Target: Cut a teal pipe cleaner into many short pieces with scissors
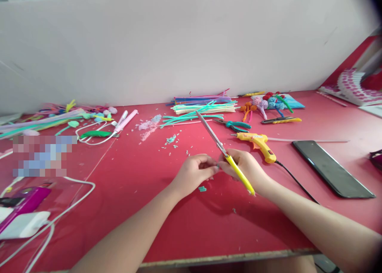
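Observation:
My left hand (195, 171) is closed in a pinch near the table's middle. Its thumb and forefinger meet the fingertips of my right hand (243, 165), where a tiny teal bit shows between them. A pair of scissors with a yellow handle (241, 175) rests in my right hand, blades pointing up and to the left, away from me. Just below my fingers lie a few short teal pieces (202, 189) of pipe cleaner. Teal fluffy clippings (171, 139) are scattered on the red table (155, 209) beyond my left hand.
Bundled pipe cleaners (205, 106) lie along the back wall. To the right are pliers (238, 125), a yellow glue gun (259, 143) with a cord, a utility knife (282, 120), pom-pom flowers (262, 103) and a phone (332, 167). White cables (80, 181) and a pink tool (127, 121) occupy the left.

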`<state>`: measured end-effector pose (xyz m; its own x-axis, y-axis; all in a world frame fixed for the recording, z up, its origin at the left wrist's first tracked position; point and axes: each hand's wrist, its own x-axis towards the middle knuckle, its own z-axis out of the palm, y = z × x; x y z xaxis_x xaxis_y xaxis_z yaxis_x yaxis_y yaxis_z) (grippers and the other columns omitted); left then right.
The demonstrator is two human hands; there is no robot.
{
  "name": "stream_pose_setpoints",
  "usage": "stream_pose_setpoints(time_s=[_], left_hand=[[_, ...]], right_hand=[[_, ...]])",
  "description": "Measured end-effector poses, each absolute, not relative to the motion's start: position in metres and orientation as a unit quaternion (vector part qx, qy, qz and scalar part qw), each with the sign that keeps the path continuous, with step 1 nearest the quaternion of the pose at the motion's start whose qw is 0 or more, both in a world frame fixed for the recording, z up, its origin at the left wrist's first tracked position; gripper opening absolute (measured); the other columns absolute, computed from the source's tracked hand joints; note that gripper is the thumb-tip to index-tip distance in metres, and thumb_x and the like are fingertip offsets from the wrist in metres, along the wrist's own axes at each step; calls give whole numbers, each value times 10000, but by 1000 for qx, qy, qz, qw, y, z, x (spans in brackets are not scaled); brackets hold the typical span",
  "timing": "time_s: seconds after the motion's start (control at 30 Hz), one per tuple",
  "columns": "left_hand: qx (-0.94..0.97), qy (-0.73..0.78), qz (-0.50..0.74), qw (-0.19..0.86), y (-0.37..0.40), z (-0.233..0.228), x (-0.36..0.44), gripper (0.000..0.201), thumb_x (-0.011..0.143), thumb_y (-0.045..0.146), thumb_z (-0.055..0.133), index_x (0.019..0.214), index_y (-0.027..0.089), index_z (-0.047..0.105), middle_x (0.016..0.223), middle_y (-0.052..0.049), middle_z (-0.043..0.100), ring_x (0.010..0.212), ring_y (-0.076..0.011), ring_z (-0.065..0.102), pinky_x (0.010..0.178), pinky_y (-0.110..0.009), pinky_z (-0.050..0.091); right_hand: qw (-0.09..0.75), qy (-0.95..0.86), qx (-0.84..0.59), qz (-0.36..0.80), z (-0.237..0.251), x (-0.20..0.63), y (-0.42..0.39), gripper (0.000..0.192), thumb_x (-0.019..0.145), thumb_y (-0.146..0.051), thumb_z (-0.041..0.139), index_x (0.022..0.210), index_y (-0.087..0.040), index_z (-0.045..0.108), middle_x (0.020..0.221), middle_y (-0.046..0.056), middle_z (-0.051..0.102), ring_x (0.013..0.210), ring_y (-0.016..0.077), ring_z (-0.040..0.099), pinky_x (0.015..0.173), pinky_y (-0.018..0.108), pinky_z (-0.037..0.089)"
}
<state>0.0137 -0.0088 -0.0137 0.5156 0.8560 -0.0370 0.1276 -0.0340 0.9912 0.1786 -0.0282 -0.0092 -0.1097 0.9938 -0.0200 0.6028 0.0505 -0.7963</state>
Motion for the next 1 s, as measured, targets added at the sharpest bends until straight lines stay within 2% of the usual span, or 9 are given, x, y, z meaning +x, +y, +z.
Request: stream_pose_setpoints(time_s=[0.17,0.3,0.5,0.63,1.0], left_hand=[[633,404,345,563,-6,-17,13,110,696,278,590,686,169,602,550,11,519,505,-99,479,500,-220,383],[531,439,469,553,3,-16,9,107,669,252,624,706,154,601,536,21,528,501,-79,475,507,-198,375],[409,402,584,574,11,-15,3,133,609,203,666,711,141,609,604,15,563,507,-60,484,491,-186,364],[398,388,602,573,11,-14,2,125,618,192,654,729,142,621,624,7,578,528,-64,495,506,-191,370],[408,364,600,583,11,-13,1,66,647,176,634,704,146,628,617,16,565,541,-66,499,521,-192,384]], right_hand=[[263,-704,-598,280,-13,181,-25,226,711,-383,464,624,-175,461,507,-58,376,474,69,317,429,197,205],[225,-729,-620,183,-15,187,-22,316,710,-470,462,583,-184,413,493,-53,368,466,70,288,439,203,196],[144,-740,-651,90,-10,187,-24,338,705,-542,444,689,-206,479,523,-16,497,465,109,432,442,215,214],[127,-747,-649,63,-9,185,-25,359,714,-565,420,718,-212,484,527,-8,516,491,132,483,451,219,220],[128,-760,-634,60,-11,184,-26,369,741,-564,388,705,-206,474,554,0,536,490,130,473,461,225,217]])
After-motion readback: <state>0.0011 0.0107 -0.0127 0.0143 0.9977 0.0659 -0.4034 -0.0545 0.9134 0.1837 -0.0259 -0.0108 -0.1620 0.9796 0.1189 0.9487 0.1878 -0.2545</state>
